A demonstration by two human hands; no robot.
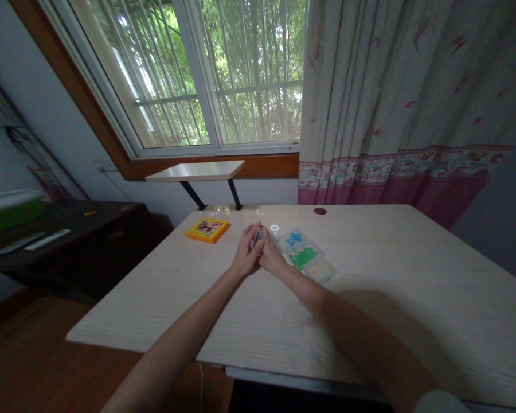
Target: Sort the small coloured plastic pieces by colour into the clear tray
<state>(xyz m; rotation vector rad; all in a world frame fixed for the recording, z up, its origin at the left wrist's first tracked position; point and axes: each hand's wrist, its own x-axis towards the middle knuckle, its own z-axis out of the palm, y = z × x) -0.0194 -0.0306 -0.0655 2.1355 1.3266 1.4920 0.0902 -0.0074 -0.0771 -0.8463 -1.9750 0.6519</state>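
Note:
Both hands meet above the middle of the light wood table. Between them is a small, greyish, partly see-through object [258,236], mostly covered by fingers, so its kind cannot be made out. My left hand [245,252] is closed around its left side, with the thumb bent over the near face. My right hand [270,253] closes on it from the right. Just right of my right hand lies a clear plastic compartment box [329,271], holding small blue pieces [293,238], green pieces [303,256] and yellow pieces [320,269]. A white ring-shaped item [274,228] sits behind my right hand.
A flat yellow-orange box [207,230] with a printed top lies left on the table [387,252]. Behind it, a raised shelf [198,170] stands on black legs. A dark side table [69,246] is at the left. Curtain [370,115] and window border the back edge.

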